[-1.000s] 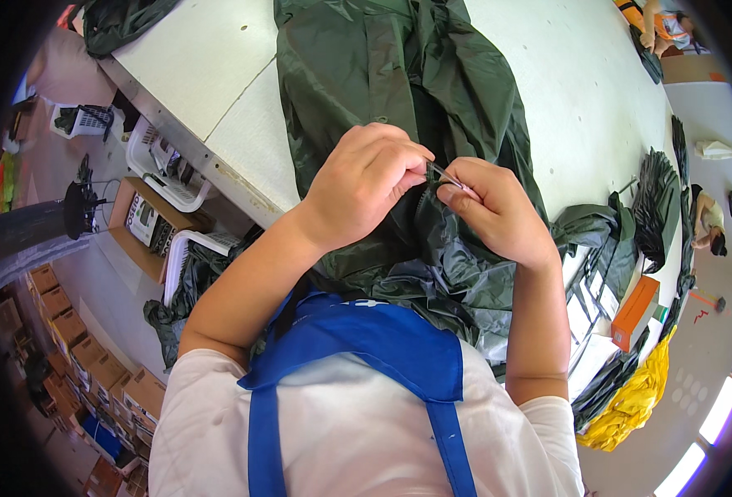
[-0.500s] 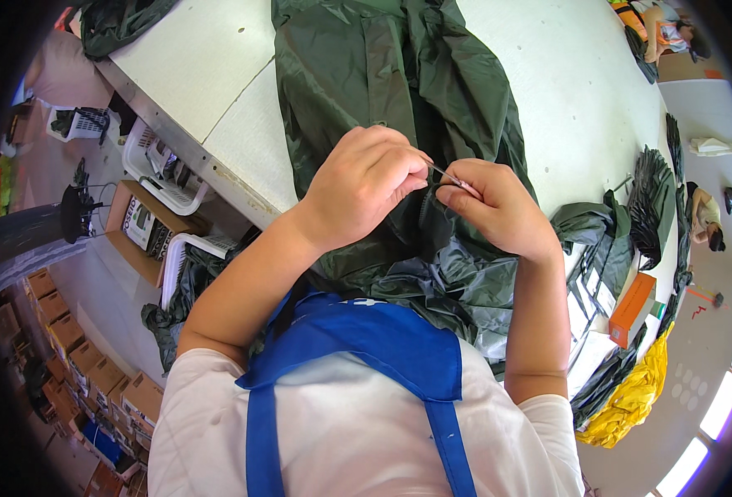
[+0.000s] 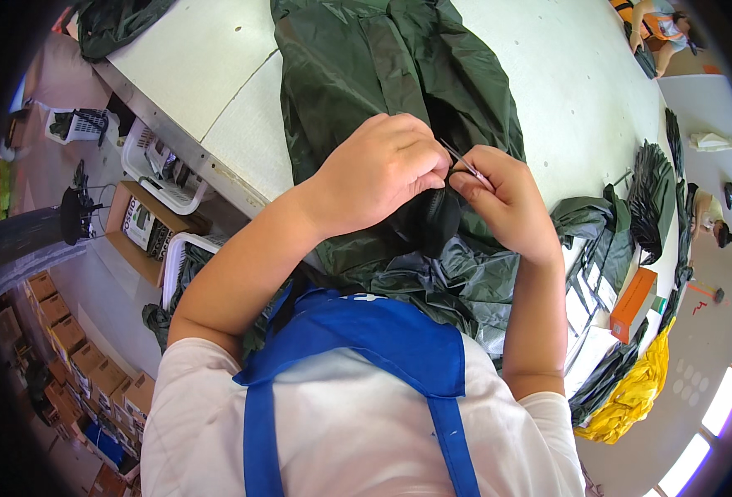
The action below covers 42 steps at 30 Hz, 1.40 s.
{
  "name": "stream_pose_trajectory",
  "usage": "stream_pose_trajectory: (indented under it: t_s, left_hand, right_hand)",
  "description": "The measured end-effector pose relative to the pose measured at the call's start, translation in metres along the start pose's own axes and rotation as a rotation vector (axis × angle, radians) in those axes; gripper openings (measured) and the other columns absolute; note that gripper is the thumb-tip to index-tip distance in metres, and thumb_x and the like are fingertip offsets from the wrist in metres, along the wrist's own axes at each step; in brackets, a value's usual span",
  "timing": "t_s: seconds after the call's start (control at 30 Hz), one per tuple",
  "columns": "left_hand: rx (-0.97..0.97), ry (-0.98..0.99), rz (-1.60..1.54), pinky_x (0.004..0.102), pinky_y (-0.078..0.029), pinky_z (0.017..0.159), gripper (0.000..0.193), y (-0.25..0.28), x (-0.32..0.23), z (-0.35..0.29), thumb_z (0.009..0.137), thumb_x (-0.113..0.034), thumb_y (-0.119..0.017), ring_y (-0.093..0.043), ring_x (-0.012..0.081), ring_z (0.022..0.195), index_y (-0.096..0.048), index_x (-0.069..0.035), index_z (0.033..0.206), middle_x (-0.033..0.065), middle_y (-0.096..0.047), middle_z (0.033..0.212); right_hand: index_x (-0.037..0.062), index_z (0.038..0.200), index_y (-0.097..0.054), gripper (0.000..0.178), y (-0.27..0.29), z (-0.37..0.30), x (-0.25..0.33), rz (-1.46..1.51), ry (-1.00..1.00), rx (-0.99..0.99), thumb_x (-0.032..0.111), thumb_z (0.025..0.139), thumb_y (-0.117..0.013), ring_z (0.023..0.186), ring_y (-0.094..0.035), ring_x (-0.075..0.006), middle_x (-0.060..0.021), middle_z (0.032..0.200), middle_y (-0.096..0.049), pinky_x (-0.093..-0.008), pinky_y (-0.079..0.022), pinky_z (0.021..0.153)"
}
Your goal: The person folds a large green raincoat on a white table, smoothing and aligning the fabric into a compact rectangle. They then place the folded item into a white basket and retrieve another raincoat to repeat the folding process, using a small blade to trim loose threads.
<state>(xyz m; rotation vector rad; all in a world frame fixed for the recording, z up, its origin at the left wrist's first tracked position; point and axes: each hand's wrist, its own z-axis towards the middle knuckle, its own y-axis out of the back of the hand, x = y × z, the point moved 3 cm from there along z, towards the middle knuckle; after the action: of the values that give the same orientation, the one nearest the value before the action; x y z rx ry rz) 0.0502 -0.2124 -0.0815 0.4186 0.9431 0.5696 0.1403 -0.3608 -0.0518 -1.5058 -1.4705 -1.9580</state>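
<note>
A dark green, shiny rain garment (image 3: 333,91) lies on the table in front of me, its near part bunched against my apron. My left hand (image 3: 387,170) is closed, pinching a bit of the garment's dark edge with thumb and fingertips. In my right hand (image 3: 503,195) is a slim metal tool (image 3: 471,166) that looks like thread snips, its thin tip pointing at the left fingertips. A dark strip, perhaps a zip, hangs below the two hands. What exactly lies between the left fingertips is hidden.
Dark green garments (image 3: 589,219), an orange box (image 3: 633,304) and a yellow bundle (image 3: 631,398) are at the right. White plastic baskets (image 3: 188,199) and a cardboard box (image 3: 126,236) stand beside the table's left edge. Another person (image 3: 664,29) works at the far right.
My left hand has shifted slightly right and up, closer to the right hand. The garment's dark strip now bulges below them. The snips are still in my right hand.
</note>
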Motion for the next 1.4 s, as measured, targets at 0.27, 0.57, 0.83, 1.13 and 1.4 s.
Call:
stream_pose_trajectory:
  t_s: [0.27,0.57,0.83,1.13,1.4]
  left_hand:
    - [0.017,0.096,0.07,0.0425,-0.031,0.098,0.038,-0.001,-0.01,0.002,0.068,-0.025,-0.078,-0.047,0.031,0.115,-0.057,-0.011,0.097,0.006,-0.057,0.111]
    - [-0.044,0.247,0.008,0.0363,-0.036,0.091,0.036,-0.002,-0.011,0.005,0.067,-0.007,-0.077,-0.053,0.0239,0.091,-0.052,-0.01,0.091,0.0018,-0.058,0.086]
    - [0.012,0.261,0.053,0.0353,-0.04,0.083,0.028,-0.001,-0.009,0.006,0.07,-0.009,-0.075,-0.056,0.0243,0.085,-0.057,-0.007,0.09,0.0039,-0.06,0.083]
    - [0.319,0.32,0.19,0.0344,-0.04,0.07,0.035,-0.013,0.019,0.012,0.077,-0.023,-0.071,-0.045,0.0255,0.061,-0.047,-0.001,0.064,0.0102,-0.045,0.059]
    - [-0.052,0.688,-0.476,0.0215,-0.044,0.083,0.025,0.026,0.057,0.03,0.092,-0.017,-0.062,-0.057,0.0064,0.089,-0.064,0.0,0.109,0.0008,-0.065,0.1]
  right_hand:
    - [-0.0023,0.085,-0.06,0.006,-0.004,-0.013,-0.008,0.04,0.033,-0.146,0.003,0.085,-0.062,0.061,-0.044,-0.0123,-0.0064,0.067,-0.048,-0.0283,-0.037,0.056]
    - [0.0034,0.087,-0.061,0.016,-0.003,-0.021,-0.042,0.771,-0.186,-0.437,0.017,0.095,-0.055,0.05,-0.03,-0.0011,0.0077,0.062,-0.042,-0.0199,-0.022,0.045]
    - [0.0031,0.088,-0.062,0.016,0.102,-0.074,-0.143,0.551,-0.277,-0.764,0.017,0.093,-0.057,0.044,-0.027,-0.0028,0.0083,0.055,-0.037,-0.0208,-0.021,0.043]
    - [-0.0055,0.121,-0.052,0.066,0.202,-0.298,-0.406,-0.55,-1.088,-1.325,0.037,0.075,-0.074,0.084,-0.06,-0.0211,-0.0187,0.099,-0.063,-0.0356,-0.047,0.076]
    - [0.0074,0.145,-0.028,0.099,0.099,-0.339,-0.24,0.198,-0.933,-0.183,0.025,0.065,-0.082,0.134,-0.035,-0.0282,-0.0184,0.141,-0.041,-0.0342,-0.028,0.109]
